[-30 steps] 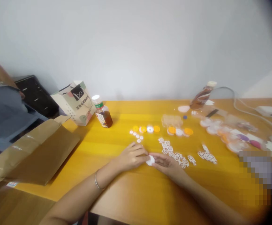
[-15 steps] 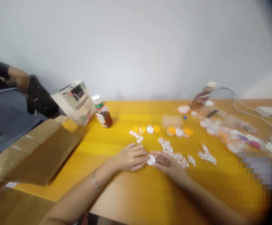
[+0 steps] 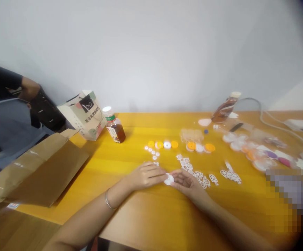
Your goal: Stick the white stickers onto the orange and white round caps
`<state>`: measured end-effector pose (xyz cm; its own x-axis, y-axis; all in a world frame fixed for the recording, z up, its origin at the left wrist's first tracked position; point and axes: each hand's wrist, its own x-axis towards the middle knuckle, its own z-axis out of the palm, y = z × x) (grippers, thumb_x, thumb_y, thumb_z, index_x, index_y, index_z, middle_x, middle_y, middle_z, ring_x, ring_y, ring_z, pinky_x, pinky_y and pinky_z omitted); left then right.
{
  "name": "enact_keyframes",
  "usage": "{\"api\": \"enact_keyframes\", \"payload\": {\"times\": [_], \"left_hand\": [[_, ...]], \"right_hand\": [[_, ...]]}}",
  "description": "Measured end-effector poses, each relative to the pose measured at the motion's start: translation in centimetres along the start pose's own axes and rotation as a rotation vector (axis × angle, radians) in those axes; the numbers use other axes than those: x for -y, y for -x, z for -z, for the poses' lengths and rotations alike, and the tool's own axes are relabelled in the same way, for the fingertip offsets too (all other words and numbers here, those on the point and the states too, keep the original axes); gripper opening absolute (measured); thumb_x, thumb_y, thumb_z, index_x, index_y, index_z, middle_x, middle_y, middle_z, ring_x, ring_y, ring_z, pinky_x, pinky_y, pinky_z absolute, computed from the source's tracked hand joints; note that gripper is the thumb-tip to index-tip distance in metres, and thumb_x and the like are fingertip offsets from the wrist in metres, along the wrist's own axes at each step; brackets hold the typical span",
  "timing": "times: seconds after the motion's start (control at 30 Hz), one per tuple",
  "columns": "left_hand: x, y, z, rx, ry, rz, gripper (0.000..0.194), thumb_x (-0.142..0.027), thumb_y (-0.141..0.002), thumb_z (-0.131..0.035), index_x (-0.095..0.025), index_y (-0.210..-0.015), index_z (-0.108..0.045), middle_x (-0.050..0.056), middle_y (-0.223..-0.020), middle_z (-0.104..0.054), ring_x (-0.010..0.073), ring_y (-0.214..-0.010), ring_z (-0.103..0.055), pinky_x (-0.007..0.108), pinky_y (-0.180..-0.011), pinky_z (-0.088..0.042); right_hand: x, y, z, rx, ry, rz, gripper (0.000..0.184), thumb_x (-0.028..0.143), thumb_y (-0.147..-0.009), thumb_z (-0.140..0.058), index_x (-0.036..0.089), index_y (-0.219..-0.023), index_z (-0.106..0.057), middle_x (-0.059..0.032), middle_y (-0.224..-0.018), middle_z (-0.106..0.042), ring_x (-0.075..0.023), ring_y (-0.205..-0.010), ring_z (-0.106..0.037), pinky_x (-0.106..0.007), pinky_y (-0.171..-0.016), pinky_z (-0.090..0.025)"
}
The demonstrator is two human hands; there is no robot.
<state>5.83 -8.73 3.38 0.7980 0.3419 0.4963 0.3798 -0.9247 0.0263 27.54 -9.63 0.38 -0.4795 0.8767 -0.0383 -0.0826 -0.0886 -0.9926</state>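
Note:
Both my hands rest on the yellow table (image 3: 146, 216) and meet over a small white round piece (image 3: 169, 179). My left hand (image 3: 146, 175), a thin bracelet on its wrist, pinches the piece from the left. My right hand (image 3: 186, 181) holds it from the right with curled fingers. White lattice cut-outs (image 3: 193, 169) lie just behind my right hand. Farther back stands a row of orange and white discs (image 3: 163, 144), with tiny white dots (image 3: 152, 151) in front of them.
A brown cardboard box (image 3: 36, 167) and a printed paper bag (image 3: 85, 113) sit at the left, a small bottle of brown liquid (image 3: 114, 125) beside them. Another bottle (image 3: 226, 106), clear bags of coloured parts (image 3: 261, 151) and cables lie at the right. Another person's arm (image 3: 26, 89) shows at far left.
My hands stay pinched on the white piece, which has turned slightly between my fingers. At far left the other person's arm has shifted to the right.

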Motion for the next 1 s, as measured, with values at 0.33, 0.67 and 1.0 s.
{"api": "enact_keyframes", "payload": {"times": [0.33,0.67,1.0], "left_hand": [[0.0,0.2,-0.4,-0.023,0.007,-0.011,0.027,-0.014,-0.085,-0.044,-0.017,-0.111,-0.05,0.009,-0.102,-0.063,0.0147,-0.101,-0.054,0.029,-0.084,-0.042],[0.0,0.4,-0.9,-0.03,0.055,0.019,0.03,-0.015,-0.084,-0.046,-0.019,-0.113,-0.049,0.007,-0.102,-0.062,0.0144,-0.1,-0.054,0.028,-0.082,-0.041],[-0.3,0.1,-1.4,-0.08,0.179,0.156,0.037,-0.02,-0.082,-0.05,-0.022,-0.119,-0.046,0.006,-0.103,-0.061,0.0139,-0.094,-0.056,0.028,-0.081,-0.042]], "right_hand": [[0.1,0.1,-0.3,-0.022,-0.008,-0.038,0.022,0.035,-0.063,-0.07,0.022,-0.079,-0.063,-0.0047,-0.084,-0.069,-0.0213,-0.084,-0.064,-0.036,-0.082,-0.048],[1.8,0.7,-0.8,-0.023,-0.003,-0.062,0.018,0.033,-0.065,-0.069,0.022,-0.078,-0.063,-0.0033,-0.085,-0.068,-0.0196,-0.086,-0.062,-0.035,-0.086,-0.045],[1.0,0.1,-0.1,0.016,-0.04,-0.023,0.032,0.03,-0.067,-0.068,0.023,-0.097,-0.057,-0.0047,-0.094,-0.065,-0.0186,-0.091,-0.06,-0.037,-0.09,-0.043]]}}
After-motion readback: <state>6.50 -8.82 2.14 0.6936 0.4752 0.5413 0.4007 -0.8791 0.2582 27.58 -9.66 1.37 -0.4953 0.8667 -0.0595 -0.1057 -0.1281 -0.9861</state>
